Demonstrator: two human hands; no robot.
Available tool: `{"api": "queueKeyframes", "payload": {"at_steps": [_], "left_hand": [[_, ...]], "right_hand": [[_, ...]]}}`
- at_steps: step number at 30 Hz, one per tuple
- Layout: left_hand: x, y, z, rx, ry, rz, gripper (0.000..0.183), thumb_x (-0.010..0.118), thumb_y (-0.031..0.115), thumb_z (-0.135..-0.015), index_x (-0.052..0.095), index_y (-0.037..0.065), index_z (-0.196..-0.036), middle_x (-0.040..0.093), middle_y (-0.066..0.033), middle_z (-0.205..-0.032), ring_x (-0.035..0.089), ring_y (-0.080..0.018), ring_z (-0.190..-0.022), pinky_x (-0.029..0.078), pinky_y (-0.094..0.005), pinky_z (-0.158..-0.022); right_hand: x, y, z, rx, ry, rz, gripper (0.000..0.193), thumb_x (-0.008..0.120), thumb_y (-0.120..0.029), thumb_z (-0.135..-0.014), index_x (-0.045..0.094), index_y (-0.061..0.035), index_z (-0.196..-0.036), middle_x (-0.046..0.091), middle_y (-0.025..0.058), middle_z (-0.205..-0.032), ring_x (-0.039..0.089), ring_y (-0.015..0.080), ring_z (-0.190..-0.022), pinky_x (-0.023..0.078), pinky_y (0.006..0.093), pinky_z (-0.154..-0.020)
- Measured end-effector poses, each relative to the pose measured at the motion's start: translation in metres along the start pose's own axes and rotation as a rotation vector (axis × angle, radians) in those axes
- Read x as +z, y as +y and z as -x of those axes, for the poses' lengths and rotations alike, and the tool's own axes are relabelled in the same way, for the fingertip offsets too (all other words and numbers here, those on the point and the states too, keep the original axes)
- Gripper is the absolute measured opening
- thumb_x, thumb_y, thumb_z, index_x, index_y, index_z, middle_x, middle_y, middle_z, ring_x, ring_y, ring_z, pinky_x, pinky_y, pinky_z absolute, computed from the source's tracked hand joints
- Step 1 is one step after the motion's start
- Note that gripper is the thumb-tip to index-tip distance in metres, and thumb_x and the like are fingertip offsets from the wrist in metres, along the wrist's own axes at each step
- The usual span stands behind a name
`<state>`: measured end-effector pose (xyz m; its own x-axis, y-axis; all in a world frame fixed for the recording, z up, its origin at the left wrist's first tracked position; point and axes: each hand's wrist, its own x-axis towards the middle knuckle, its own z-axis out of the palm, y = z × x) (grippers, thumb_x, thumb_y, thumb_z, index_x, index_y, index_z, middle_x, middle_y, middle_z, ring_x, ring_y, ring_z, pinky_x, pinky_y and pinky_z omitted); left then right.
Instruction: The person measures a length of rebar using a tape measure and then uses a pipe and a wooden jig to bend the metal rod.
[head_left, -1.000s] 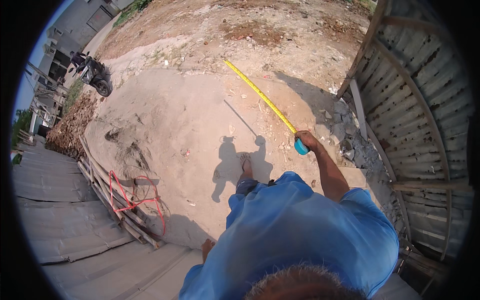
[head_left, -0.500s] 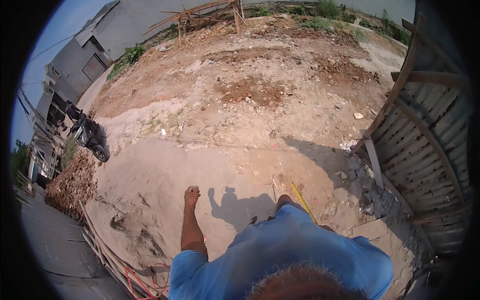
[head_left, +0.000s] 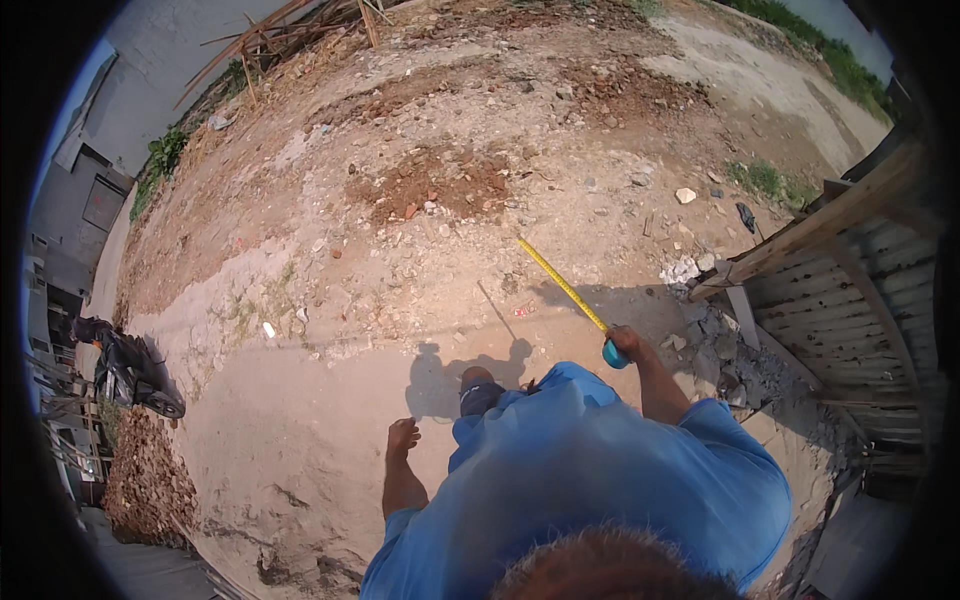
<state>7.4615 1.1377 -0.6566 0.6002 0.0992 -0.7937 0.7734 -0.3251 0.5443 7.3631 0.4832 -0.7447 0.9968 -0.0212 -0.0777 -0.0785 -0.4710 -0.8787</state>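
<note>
one yellow tape (head_left: 562, 283) juts from a blue case (head_left: 615, 354) gripped in the right hand (head_left: 627, 341); the left hand (head_left: 403, 436) hangs over sandy ground (head_left: 300, 420), open or closed unclear.

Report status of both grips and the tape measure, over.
Right grip: on teal tape measure, yellow blade out. Left grip: appears empty. Rubble patch beyond blade tip.

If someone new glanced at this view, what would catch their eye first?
Probably the bright yellow tape, sticking out from its teal case in the right hand, just right of centre. Next comes the blue shirt filling the lower middle, with the person's dark shadow on the ground at its upper left. A dark motorbike also stands out at the far left.
</note>
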Motion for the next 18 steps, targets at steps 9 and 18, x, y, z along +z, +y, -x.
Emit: {"api": "queueKeyframes", "payload": {"at_steps": [9,18], "left_hand": [[-0.045,0.171,-0.187,-0.381,0.129,0.118,0.021,0.058,0.024,-0.091,0.057,0.005,-0.101,0.056,-0.0074,-0.073,0.057,-0.0202,-0.056,0.040,-0.0319,-0.043],[0.018,0.655,-0.444,0.501,0.022,-0.354,0.019,0.053,0.022,-0.090,0.061,0.005,-0.094,0.059,-0.0018,-0.073,0.055,-0.0101,-0.060,0.042,-0.0249,-0.050]], "right_hand": [[-0.061,0.000,-0.287,0.637,0.262,-0.179,0.033,0.055,-0.034,-0.088,0.070,-0.0051,-0.085,0.068,0.0071,-0.079,0.061,0.0151,-0.070,0.051,0.0352,-0.067],[0.046,0.029,-0.305,0.433,0.161,0.247,0.008,0.062,-0.010,-0.075,0.064,-0.0096,-0.083,0.064,0.0097,-0.069,0.066,0.0261,-0.064,0.054,0.0361,-0.059]]}}
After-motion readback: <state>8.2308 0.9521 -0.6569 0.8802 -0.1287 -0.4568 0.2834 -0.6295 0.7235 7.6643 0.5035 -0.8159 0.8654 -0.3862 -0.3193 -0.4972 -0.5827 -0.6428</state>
